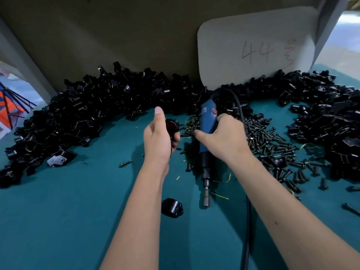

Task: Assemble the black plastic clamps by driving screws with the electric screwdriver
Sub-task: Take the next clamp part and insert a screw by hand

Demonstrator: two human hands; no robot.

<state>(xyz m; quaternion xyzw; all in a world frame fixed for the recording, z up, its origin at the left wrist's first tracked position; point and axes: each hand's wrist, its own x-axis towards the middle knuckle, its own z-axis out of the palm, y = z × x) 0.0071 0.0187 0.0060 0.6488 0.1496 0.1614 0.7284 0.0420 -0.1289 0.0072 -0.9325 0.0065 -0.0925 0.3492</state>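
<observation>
Left hand (pixel 158 135) grips a clamp (pixel 172 125); right hand (pixel 224 133) wraps the screwdriver (pixel 206 121), whose cord (pixel 248 221) at 6 o'clock could snag loose screws (pixel 272 145).

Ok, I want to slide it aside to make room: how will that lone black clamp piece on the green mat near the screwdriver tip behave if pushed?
The clamp piece looks like rigid moulded plastic, so probably stiff and light. Its glossy surface on the green mat suggests that it would slide, not grip. Its rounded top might let it rock or tip; its underside is hidden.

Glossy black plastic clamps (pixel 81 121), metal screws (pixel 272 145); matt teal tabletop (pixel 58 221)
</observation>
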